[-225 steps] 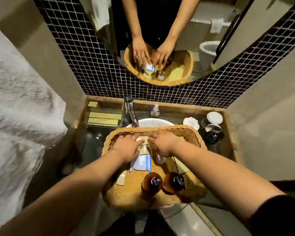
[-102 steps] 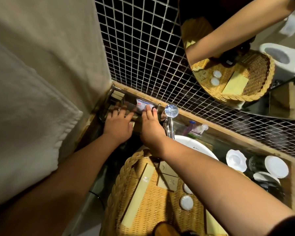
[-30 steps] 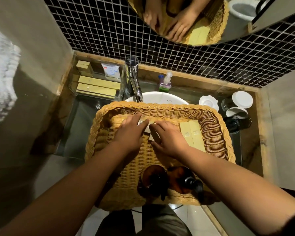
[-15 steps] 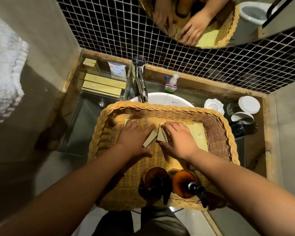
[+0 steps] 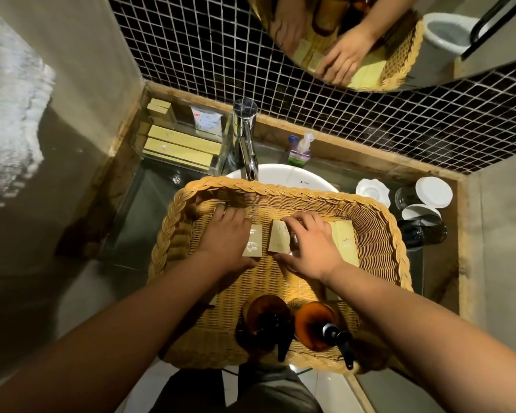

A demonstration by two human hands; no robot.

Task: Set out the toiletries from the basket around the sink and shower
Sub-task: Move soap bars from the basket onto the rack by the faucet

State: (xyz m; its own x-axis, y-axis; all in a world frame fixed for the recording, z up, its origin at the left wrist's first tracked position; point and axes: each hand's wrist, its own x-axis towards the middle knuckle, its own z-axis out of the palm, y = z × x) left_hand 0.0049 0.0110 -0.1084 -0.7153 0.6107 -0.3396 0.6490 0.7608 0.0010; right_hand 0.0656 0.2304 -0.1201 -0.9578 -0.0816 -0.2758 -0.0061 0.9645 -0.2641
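Reaching into woven wicker basket (image 5: 379,234) over white sink (image 5: 283,174): left hand (image 5: 227,236) and right hand (image 5: 313,242), fingers spread, each pressing small pale-gold sachet (image 5: 252,244), seemingly gathering them for pickup. Amber pump bottles (image 5: 313,324) upright at near rim, awaiting shower.

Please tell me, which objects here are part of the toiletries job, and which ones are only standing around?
Part of the job:
- wicker basket
- small packets under both hands
- long boxes at the basket's right
- two amber pump bottles
- clear tray with boxes already placed

Only standing around:
- tap
- white saucer
- cups with lids
- mirror
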